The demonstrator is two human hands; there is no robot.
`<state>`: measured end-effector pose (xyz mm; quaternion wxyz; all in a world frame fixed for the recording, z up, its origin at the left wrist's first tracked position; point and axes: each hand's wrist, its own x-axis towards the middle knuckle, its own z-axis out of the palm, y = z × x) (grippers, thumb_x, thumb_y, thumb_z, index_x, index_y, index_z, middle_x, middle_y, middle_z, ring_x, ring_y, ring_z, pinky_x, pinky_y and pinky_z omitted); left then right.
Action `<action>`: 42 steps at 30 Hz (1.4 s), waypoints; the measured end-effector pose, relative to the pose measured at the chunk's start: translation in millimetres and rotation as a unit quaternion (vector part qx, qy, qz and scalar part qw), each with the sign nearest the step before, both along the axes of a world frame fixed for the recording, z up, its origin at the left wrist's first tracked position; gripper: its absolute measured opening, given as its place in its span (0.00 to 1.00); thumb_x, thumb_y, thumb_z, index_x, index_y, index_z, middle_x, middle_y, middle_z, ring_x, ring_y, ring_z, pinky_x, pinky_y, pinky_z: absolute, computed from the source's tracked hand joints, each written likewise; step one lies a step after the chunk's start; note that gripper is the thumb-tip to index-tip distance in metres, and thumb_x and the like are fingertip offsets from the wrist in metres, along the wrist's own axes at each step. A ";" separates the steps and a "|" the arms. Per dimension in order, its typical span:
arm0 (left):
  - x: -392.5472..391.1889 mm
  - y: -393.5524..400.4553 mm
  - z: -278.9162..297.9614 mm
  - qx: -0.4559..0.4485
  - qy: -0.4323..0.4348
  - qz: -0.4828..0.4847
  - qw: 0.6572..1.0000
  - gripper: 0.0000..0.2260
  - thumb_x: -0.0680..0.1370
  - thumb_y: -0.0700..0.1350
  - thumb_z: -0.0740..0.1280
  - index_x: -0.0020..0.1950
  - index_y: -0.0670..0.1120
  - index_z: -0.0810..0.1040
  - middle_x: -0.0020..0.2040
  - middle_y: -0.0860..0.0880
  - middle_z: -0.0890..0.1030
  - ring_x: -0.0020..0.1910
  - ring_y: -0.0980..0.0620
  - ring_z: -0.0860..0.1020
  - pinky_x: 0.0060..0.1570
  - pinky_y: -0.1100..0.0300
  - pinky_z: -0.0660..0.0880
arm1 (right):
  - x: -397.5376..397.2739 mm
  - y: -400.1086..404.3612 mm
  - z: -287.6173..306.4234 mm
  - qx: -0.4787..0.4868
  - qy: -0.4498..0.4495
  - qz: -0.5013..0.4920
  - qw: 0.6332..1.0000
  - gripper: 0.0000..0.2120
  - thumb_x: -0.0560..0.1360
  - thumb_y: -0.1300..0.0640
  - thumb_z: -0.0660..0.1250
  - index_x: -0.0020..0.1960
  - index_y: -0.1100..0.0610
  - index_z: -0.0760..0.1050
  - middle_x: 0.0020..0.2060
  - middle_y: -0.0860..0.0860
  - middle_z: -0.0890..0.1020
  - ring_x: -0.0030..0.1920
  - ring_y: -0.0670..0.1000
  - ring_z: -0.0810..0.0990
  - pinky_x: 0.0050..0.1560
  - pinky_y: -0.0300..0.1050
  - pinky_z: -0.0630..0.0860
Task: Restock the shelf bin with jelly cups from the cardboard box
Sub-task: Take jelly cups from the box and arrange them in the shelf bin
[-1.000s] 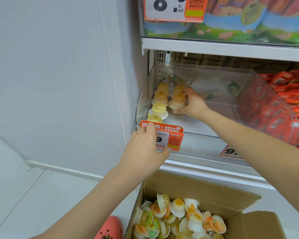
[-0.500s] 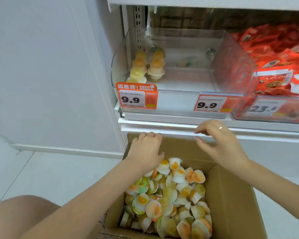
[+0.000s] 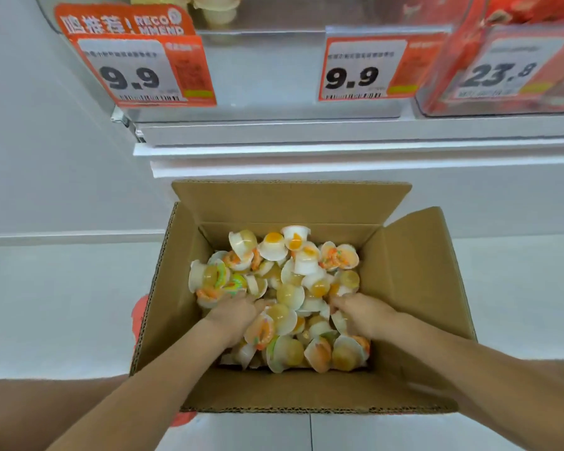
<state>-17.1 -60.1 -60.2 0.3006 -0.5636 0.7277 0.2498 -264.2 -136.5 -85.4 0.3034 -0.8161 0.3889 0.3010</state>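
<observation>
jelly cups (image 3: 275, 288): a loose heap of small clear cups, yellow, orange and white, lying every way up in the bottom of the box.
cardboard box (image 3: 414, 288): on the pale floor just below the shelf, all flaps folded out.
left hand (image 3: 233, 315): down in the heap at its near left, fingers dug in among the cups; cannot tell whether they are spread or pinching one.
right hand (image 3: 360, 312): down in the heap at its near right, fingers buried among the cups; their state cannot be told either.
shelf bin (image 3: 274, 60): clear, above the box at the top edge, with a few pale cups (image 3: 217, 8) showing inside.
price tags (image 3: 134, 73): two orange ones on the bin front read 9.9.
red packets (image 3: 518, 43): in the next bin to the right, tagged 23.8.
</observation>
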 end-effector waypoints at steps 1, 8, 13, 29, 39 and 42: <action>4.8 -0.1 -4.3 -0.005 0.003 0.024 1.000 0.27 0.77 0.34 0.62 0.74 0.46 0.59 0.71 0.44 0.64 0.70 0.44 0.62 0.65 0.51 0.64 | 0.8 0.9 -2.8 0.009 -0.008 0.000 1.000 0.20 0.74 0.60 0.67 0.64 0.52 0.68 0.59 0.52 0.75 0.57 0.54 0.75 0.52 0.50 0.75; 29.8 -0.8 -23.6 -0.018 0.048 0.107 0.993 0.28 0.74 0.45 0.70 0.72 0.49 0.65 0.70 0.50 0.66 0.69 0.49 0.63 0.67 0.57 0.63 | 22.3 19.4 -25.7 -0.005 -0.017 0.074 0.997 0.32 0.75 0.54 0.67 0.75 0.45 0.58 0.69 0.50 0.65 0.67 0.56 0.64 0.62 0.51 0.69; 30.3 5.2 -28.9 -0.031 0.030 0.085 0.995 0.23 0.76 0.47 0.68 0.70 0.50 0.67 0.68 0.50 0.67 0.69 0.50 0.63 0.66 0.56 0.61 | 30.6 20.9 -22.5 -0.046 -0.028 0.065 0.996 0.23 0.76 0.59 0.65 0.69 0.53 0.66 0.65 0.54 0.70 0.65 0.55 0.68 0.61 0.49 0.69; 54.0 -8.5 40.2 -0.001 0.128 0.263 0.956 0.17 0.77 0.40 0.65 0.66 0.44 0.73 0.64 0.43 0.73 0.60 0.48 0.73 0.52 0.66 0.67 | 54.6 -39.1 131.6 0.322 -0.312 -0.525 0.724 0.20 0.75 0.64 0.68 0.63 0.62 0.66 0.59 0.62 0.77 0.49 0.57 0.84 0.44 0.48 0.83; 41.7 21.1 -18.0 0.127 0.090 0.221 0.963 0.27 0.69 0.38 0.73 0.66 0.48 0.68 0.63 0.49 0.71 0.59 0.49 0.72 0.53 0.59 0.74 | 29.9 -25.8 96.4 0.332 -0.271 -0.573 0.699 0.17 0.75 0.65 0.68 0.61 0.60 0.67 0.58 0.62 0.78 0.50 0.58 0.84 0.46 0.49 0.83; 52.5 21.8 -29.3 0.095 0.107 0.252 0.957 0.20 0.72 0.39 0.70 0.61 0.47 0.69 0.60 0.48 0.72 0.55 0.51 0.72 0.52 0.61 0.72 | 28.1 -27.0 83.1 0.337 -0.256 -0.577 0.699 0.20 0.74 0.66 0.68 0.63 0.60 0.66 0.57 0.62 0.79 0.48 0.57 0.84 0.43 0.47 0.83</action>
